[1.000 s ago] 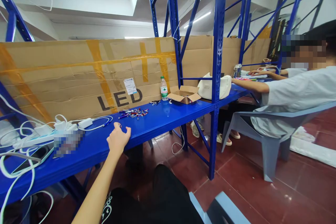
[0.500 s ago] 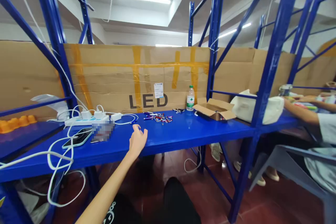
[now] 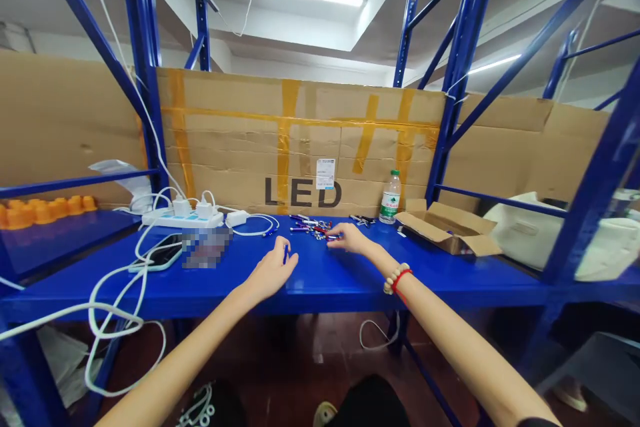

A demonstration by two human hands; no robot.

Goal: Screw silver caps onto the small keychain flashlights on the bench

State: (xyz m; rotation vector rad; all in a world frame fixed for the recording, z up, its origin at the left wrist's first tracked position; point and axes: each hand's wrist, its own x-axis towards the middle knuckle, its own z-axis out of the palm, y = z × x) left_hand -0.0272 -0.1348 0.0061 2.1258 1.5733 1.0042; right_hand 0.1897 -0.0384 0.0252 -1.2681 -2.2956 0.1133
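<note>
Pile: small metallic, red and purple pieces (image 3: 307, 223) lie heaped toward the back of my blue worktop (image 3: 320, 280), near the upright cardboard panel (image 3: 235, 147).
Right hand (image 3: 351, 239): at the pile's right edge, fingers drawn together and bent down to the pieces — whether they pinch one, I can't tell.
Left hand (image 3: 274, 270): between the front edge and the pile, finger and thumb curled toward each other; dark blue shows between them, and I can't tell if that's a held piece.
Front edge: both my forearms cross it, with blue surface stretching between them.
Left side: blue surface runs from my hand toward the phone (image 3: 165, 255); white cable (image 3: 93, 320) loops over the edge.
Right side: room reaches from my wrist to the open box (image 3: 445, 227) — the bottle (image 3: 390, 199) stands just behind its left flap.
</note>
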